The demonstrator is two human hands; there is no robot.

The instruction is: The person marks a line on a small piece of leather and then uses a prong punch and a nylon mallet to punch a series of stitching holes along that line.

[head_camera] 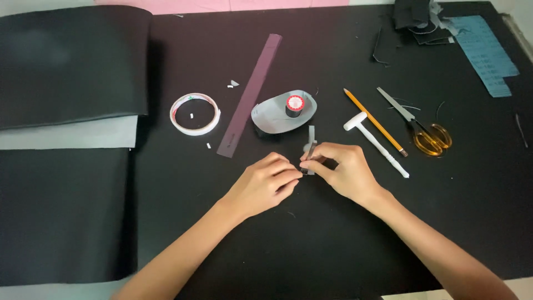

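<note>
Near the centre of the black work mat, a narrow grey strip, standing roughly upright toward twelve o'clock and pinched at its lower end between both hands. Left hand at about eight o'clock of the strip, fingers curled, thumb and forefinger tips closed on the strip's bottom edge. Right hand at about four o'clock of it, fingers wrapped round the strip's lower part, thumb pressed against it; fingertips of the two hands touching or nearly so, hard to tell which. Just above the strip, at twelve o'clock, a grey oval piece lying flat with a black thread spool with a red and white top standing on it. At ten o'clock of the hands, a long dark purple strip laid diagonally, and beyond it at nine to ten o'clock a ring of white tape. At two o'clock of the right hand, a small white hammer, beside it a yellow pencil, and further toward three o'clock scissors with orange handles. Far at nine o'clock, large black sheets over a pale grey one. At one o'clock, in the mat's far corner, dark scraps and a light blue paper strip.
</note>
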